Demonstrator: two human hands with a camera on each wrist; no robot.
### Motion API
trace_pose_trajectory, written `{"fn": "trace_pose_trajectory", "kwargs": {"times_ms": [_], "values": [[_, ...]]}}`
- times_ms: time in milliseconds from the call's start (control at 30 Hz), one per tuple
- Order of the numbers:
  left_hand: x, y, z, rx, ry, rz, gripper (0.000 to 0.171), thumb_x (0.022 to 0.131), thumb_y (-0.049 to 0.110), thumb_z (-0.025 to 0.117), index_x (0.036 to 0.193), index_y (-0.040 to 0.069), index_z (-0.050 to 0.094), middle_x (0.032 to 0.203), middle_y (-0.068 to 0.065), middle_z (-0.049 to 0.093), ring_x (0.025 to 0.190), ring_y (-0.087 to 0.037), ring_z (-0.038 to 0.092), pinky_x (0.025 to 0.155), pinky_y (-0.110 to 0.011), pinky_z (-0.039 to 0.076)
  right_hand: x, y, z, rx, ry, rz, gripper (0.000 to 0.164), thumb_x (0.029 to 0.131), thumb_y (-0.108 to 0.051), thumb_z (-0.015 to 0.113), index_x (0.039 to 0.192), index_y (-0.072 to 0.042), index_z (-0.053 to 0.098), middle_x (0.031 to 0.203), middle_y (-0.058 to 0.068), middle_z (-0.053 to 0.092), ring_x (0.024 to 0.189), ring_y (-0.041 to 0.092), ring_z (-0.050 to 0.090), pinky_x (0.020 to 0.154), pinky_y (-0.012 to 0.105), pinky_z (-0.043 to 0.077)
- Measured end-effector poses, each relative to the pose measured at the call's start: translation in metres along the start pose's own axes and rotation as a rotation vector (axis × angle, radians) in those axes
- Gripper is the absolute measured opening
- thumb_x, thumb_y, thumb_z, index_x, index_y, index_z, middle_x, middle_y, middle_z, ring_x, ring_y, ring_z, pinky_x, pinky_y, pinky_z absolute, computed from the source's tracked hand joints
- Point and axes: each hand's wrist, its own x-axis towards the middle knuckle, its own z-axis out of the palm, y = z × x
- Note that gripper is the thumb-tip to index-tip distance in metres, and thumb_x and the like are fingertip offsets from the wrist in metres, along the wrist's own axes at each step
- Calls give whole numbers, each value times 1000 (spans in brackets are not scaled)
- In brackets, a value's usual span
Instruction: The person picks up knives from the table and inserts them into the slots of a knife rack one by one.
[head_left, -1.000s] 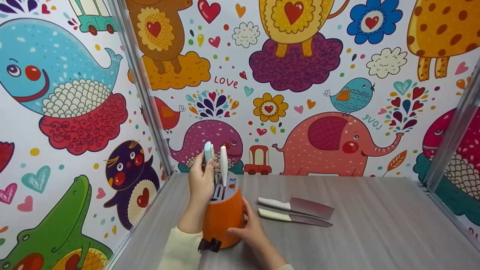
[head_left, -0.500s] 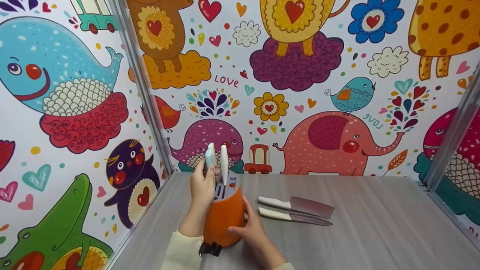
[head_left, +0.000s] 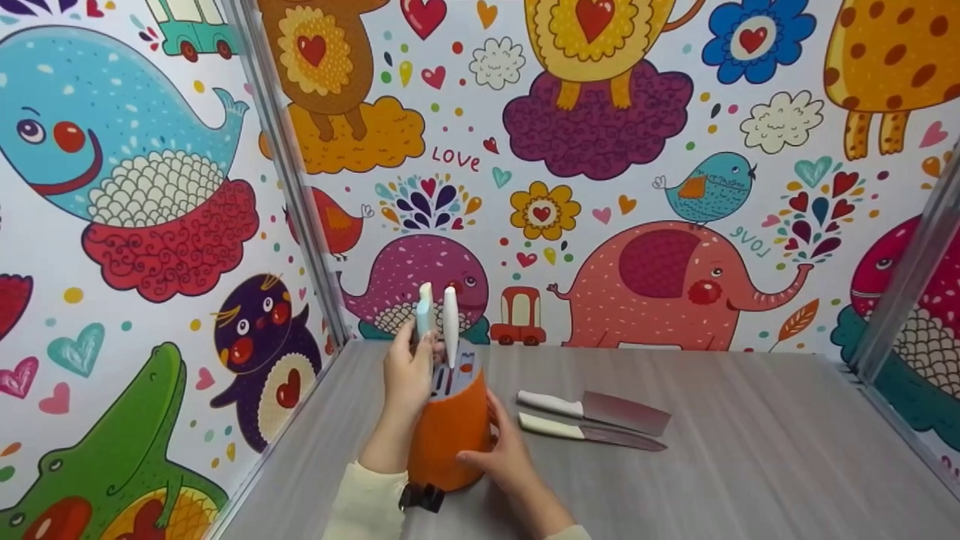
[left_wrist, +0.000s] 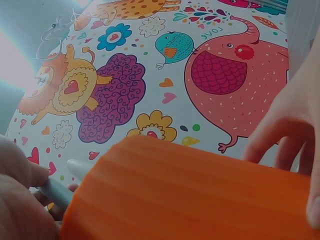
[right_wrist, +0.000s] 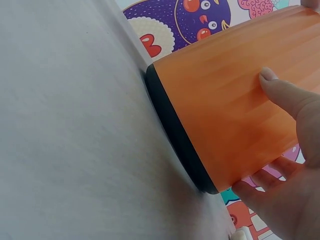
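Note:
My left hand (head_left: 409, 371) grips the light-blue handle (head_left: 422, 319) of a knife at the top of an orange knife block (head_left: 448, 439). Its blade is hidden behind the hand and the block's rim. Beside it, a white-handled knife (head_left: 451, 319) stands in a slot, and a cream handle (head_left: 427, 289) shows just behind the blue one. My right hand (head_left: 506, 450) holds the block's right side, thumb in front and fingers round the back. In the right wrist view, the block's dark base (right_wrist: 175, 130) rests on the table.
A cleaver (head_left: 626, 412) with a white handle and a cream-handled knife (head_left: 559, 427) lie side by side on the grey wood-grain table (head_left: 750, 465), right of the block. Patterned walls (head_left: 637, 187) with metal corner posts (head_left: 300, 180) enclose the table at back and sides.
The light-blue handle has sunk lower against the white one, with my left hand shifting slightly right. More of the cream handle now shows. My right hand stays on the block.

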Motion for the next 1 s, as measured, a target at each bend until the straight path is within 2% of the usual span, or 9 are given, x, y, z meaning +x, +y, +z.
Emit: {"fn": "trace_pose_trajectory", "kwargs": {"times_ms": [100, 233, 333, 433, 500, 567, 667, 833, 1000], "values": [[1, 0, 1, -18, -12, -15, 40, 105, 24, 49, 143, 13, 46, 125, -11, 66, 106, -24, 67, 98, -45, 54, -3, -1, -2, 5, 9, -10, 107, 65, -43, 90, 152, -44, 27, 156, -6, 39, 141, 25, 39, 117, 56, 32], [1, -2, 2, -4, 29, 30, 40, 104, 22, 50, 143, 10, 48, 126, -13, 64, 110, -25, 65, 100, -47, 52, -4, -1, -4, -1, 2, -45, 105, 68, -39, 90, 151, -46, 25, 156, -6, 39, 141, 25, 39, 117, 56, 32], [-5, -11, 2, 78, 166, 179, 39, 103, 18, 53, 140, 7, 52, 128, -14, 60, 113, -26, 61, 102, -46, 51, -4, 1, -5, 2, -1, -64, 105, 70, -35, 90, 152, -43, 25, 157, -5, 38, 142, 25, 38, 117, 56, 33], [-18, -32, 1, 193, 339, 364, 42, 100, 17, 58, 139, 4, 53, 134, -17, 53, 120, -29, 55, 104, -51, 47, -3, 4, -5, 4, 2, -65, 105, 70, -31, 90, 154, -39, 26, 157, -4, 39, 142, 26, 39, 117, 55, 33], [-25, -51, -2, 231, 389, 460, 50, 96, 20, 61, 141, 3, 49, 141, -19, 48, 128, -32, 49, 108, -57, 41, -3, 5, -3, 0, -1, -63, 105, 71, -32, 89, 155, -36, 26, 157, -2, 39, 142, 26, 39, 117, 55, 33], [-31, -72, -6, 252, 391, 511, 63, 91, 25, 66, 145, 1, 42, 145, -22, 43, 132, -34, 44, 109, -63, 36, -3, 5, -2, 1, -4, -47, 106, 70, -33, 90, 155, -36, 26, 157, -2, 39, 142, 26, 39, 117, 54, 34], [-35, -100, -14, 225, 292, 489, 85, 84, 33, 72, 152, 4, 31, 152, -20, 36, 136, -34, 39, 112, -64, 33, -4, 5, 0, 5, -3, -25, 105, 70, -34, 90, 154, -37, 26, 157, -3, 38, 142, 26, 39, 117, 54, 33], [-36, -125, -22, 40, 96, 310, 99, 80, 34, 77, 158, 19, 17, 161, -11, 28, 141, -31, 38, 115, -58, 31, -2, 2, 0, 21, 3, 1, 107, 67, -31, 92, 152, -40, 28, 157, -5, 38, 143, 26, 37, 119, 55, 30], [-35, -132, -26, -50, 42, 213, 100, 80, 29, 79, 158, 22, 16, 162, -7, 27, 140, -27, 39, 117, -51, 32, 0, 0, -1, 41, -9, 20, 106, 66, -28, 92, 151, -41, 30, 157, -5, 38, 144, 27, 35, 119, 57, 28]]}}
